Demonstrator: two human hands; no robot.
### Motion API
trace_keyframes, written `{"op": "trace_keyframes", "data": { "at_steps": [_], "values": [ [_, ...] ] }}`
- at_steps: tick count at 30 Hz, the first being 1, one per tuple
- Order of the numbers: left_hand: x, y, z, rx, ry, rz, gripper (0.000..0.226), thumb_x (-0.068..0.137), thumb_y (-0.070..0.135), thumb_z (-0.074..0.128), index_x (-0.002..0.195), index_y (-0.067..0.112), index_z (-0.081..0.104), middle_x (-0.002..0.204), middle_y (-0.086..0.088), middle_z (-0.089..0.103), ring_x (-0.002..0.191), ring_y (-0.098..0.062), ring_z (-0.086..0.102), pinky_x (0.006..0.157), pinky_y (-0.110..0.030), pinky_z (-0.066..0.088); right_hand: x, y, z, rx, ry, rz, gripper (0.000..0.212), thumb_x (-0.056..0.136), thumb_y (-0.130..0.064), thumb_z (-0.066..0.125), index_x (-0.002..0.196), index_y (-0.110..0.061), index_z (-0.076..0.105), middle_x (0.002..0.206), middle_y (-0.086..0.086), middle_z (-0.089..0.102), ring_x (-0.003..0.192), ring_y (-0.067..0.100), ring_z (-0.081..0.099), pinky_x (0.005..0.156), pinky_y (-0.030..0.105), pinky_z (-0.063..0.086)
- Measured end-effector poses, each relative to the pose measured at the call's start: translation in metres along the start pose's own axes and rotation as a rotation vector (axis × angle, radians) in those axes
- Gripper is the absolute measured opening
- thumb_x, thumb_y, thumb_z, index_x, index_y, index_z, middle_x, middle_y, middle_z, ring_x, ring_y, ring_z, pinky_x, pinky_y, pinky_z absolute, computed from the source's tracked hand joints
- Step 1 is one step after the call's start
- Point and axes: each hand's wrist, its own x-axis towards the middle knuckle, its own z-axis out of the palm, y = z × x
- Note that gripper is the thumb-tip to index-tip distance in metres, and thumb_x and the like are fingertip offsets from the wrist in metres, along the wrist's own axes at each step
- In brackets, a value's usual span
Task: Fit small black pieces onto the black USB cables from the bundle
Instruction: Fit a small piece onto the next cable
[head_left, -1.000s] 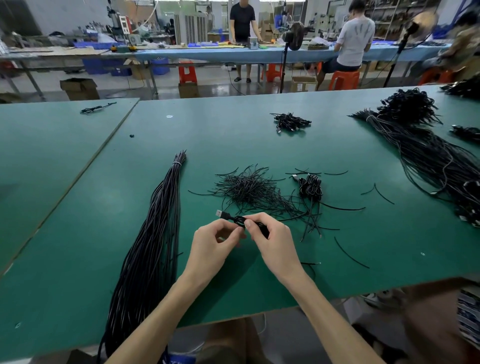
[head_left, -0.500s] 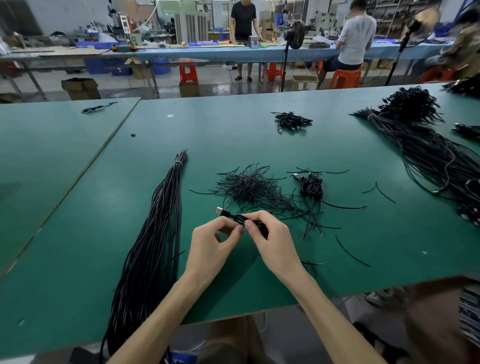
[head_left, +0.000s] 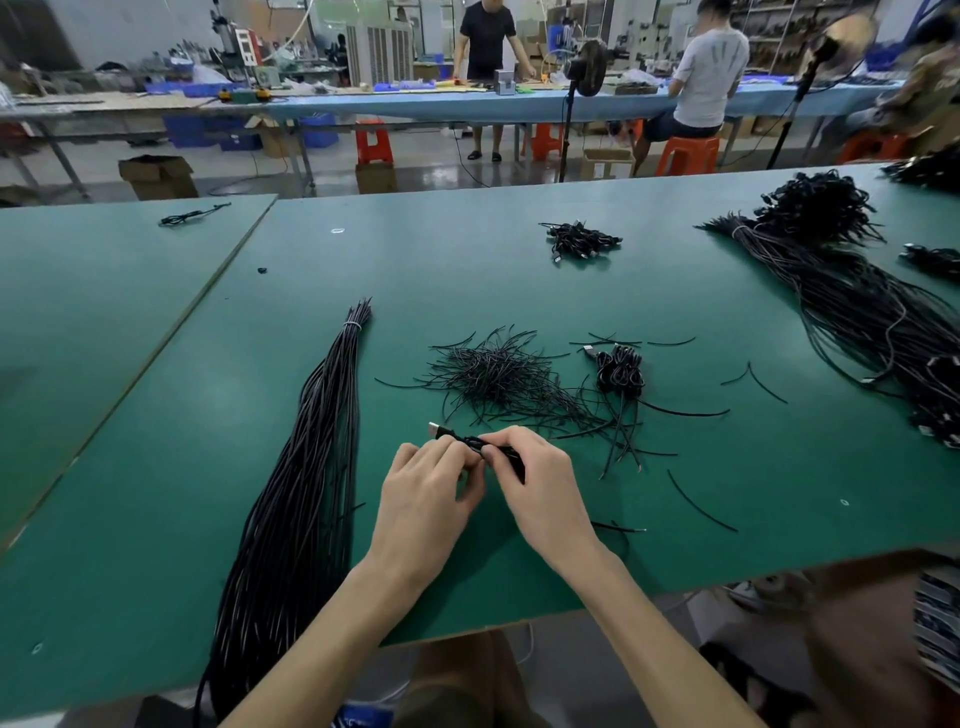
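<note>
1. Left hand (head_left: 423, 499) and right hand (head_left: 540, 488) meet over the near part of the desk (head_left: 467, 275). Fingers of both are curled, pinching one black cable (head_left: 470, 442) between them.
2. Cable is folded short. Its metal plug (head_left: 435, 430) sticks out up and left, past the left hand.
3. Right hand covers the rest of the cable; cannot tell whether a small piece sits on it.
4. Just beyond the hands: loose pile of thin black pieces (head_left: 493, 371) on the green top, with strays scattered to the right.
5. Right of the pile: one wound coil (head_left: 621, 366) lying flat, plug end toward the left.
6. Left of the hands: long bundle (head_left: 311, 467) running away from the near edge, with a white tie near its far tip.
7. Further off: small heap (head_left: 579, 241) mid-desk; large mass of cables (head_left: 857, 312) along the right side.
</note>
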Motion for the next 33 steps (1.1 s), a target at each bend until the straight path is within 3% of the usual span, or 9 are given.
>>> {"op": "trace_keyframes", "data": {
  "at_steps": [7,10,15,20,23,33],
  "values": [
    [0.0001,0.0023,-0.0024,-0.013,-0.041,-0.043,0.010,0.090,0.010,0.077,0.087,0.010,0.068,0.083,0.002,0.065,0.077,-0.021,0.059,0.075,-0.036,0.050,-0.0010,-0.0024,-0.0013,-0.026,0.040,-0.032,0.017,0.101,-0.015,0.065,0.113,-0.015,0.077,0.105,-0.007,0.074,0.096,0.003,0.065,0.088,0.012,0.050],
    [0.0003,0.0046,-0.0026,-0.078,-0.095,-0.070,0.005,0.093,0.009,0.074,0.092,0.007,0.069,0.086,0.000,0.066,0.079,-0.019,0.060,0.075,-0.034,0.052,-0.0013,-0.0033,-0.0007,-0.031,0.054,-0.016,0.020,0.101,-0.017,0.065,0.117,-0.015,0.077,0.105,-0.006,0.075,0.086,0.002,0.066,0.085,0.017,0.055],
    [-0.0008,0.0039,-0.0036,-0.140,-0.188,-0.051,0.016,0.096,0.009,0.071,0.111,0.005,0.072,0.098,-0.003,0.070,0.088,-0.021,0.066,0.079,-0.036,0.056,0.0004,-0.0003,-0.0025,0.006,0.089,0.082,0.019,0.101,-0.022,0.065,0.114,-0.017,0.078,0.081,-0.018,0.068,0.071,-0.006,0.060,0.076,0.006,0.047],
    [0.0005,0.0040,-0.0053,-0.058,-0.143,-0.014,0.014,0.088,0.006,0.079,0.101,0.007,0.073,0.091,-0.002,0.070,0.081,-0.023,0.065,0.076,-0.036,0.054,0.0014,0.0036,-0.0022,0.066,0.035,0.145,0.016,0.102,-0.026,0.064,0.105,-0.021,0.079,0.057,-0.016,0.064,0.056,0.004,0.064,0.060,0.013,0.048],
    [0.0001,0.0029,-0.0038,-0.028,-0.122,-0.008,0.014,0.086,0.005,0.080,0.097,0.009,0.072,0.089,0.001,0.068,0.083,-0.021,0.063,0.078,-0.034,0.049,0.0017,0.0046,-0.0016,0.095,0.003,0.155,0.016,0.102,-0.027,0.063,0.100,-0.021,0.079,0.058,-0.018,0.066,0.049,0.005,0.061,0.055,0.013,0.045],
    [-0.0022,0.0003,0.0041,0.087,-0.013,0.172,0.017,0.085,0.000,0.076,0.085,0.009,0.061,0.082,-0.002,0.055,0.077,-0.023,0.051,0.071,-0.034,0.044,-0.0021,-0.0008,-0.0037,0.183,-0.113,0.207,0.031,0.107,-0.031,0.055,0.081,-0.021,0.071,0.052,0.006,0.065,0.034,0.014,0.056,0.039,0.017,0.038]
  ]
}}
